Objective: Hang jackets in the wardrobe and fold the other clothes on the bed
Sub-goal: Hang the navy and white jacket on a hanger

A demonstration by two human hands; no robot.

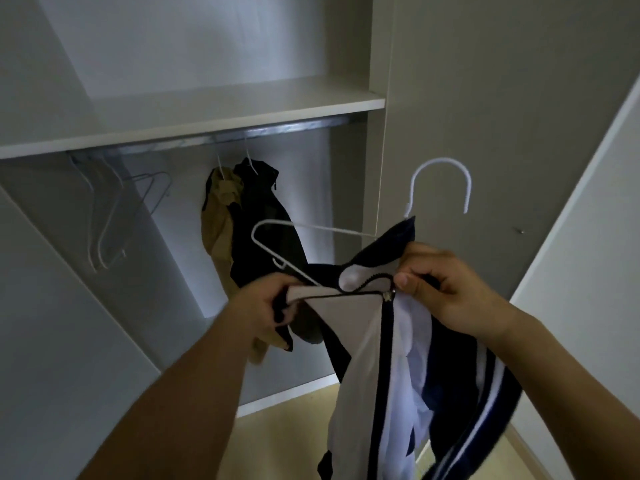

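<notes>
Head view, close, facing the open wardrobe — slightly upward

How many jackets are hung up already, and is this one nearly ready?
Done: two garments, one tan and one dark, already hang on the rail. In hand: the left hand and right hand grip a navy and white jacket being fitted onto a white hanger; one hanger shoulder is bare. Left: hook it on the rail. Empty hangers wait. The bed is out of view.

The zip-up fabric jacket was white and navy with white sleeve stripes. The thin wire hanger was white. Hung garments were tan and black.
</notes>
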